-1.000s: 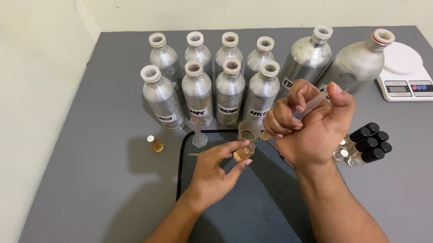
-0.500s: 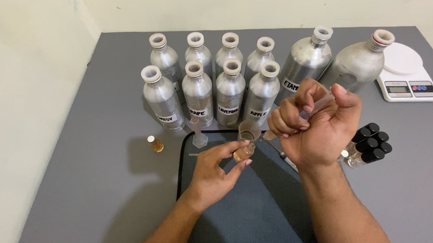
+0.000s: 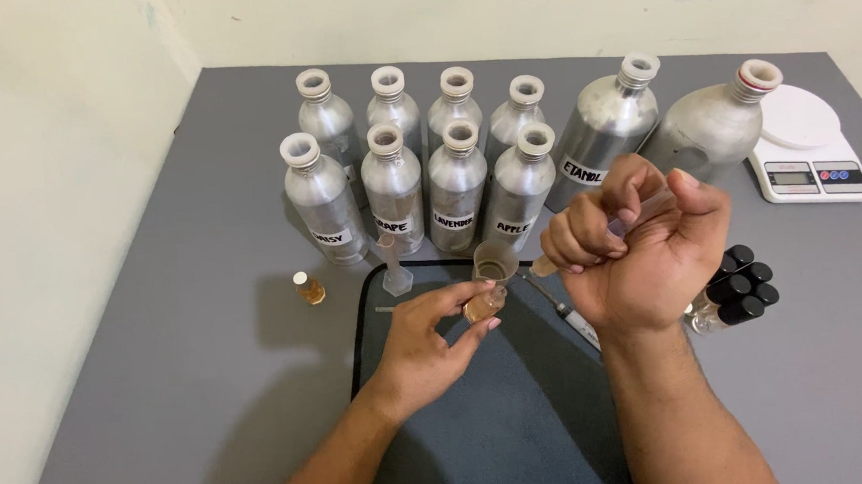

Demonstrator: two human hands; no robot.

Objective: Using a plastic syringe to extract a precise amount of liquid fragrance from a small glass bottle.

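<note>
Amber-filled small vial (image 3: 484, 304) being pinched upright in left hand (image 3: 427, 337); right hand (image 3: 641, 254) fisting clear syringe (image 3: 590, 237). Syringe axis slanting down-left, tip hovering just up-right of vial mouth

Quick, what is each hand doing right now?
Left hand: closed on a small clear glass vial of amber liquid.
Right hand: closed around a clear plastic syringe, thumb at its back end.

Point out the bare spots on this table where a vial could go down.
Bare: table left of the mat, past the amber vial; mat's near half. Crowded: bottles behind, capped vials and scale to the right.
</note>
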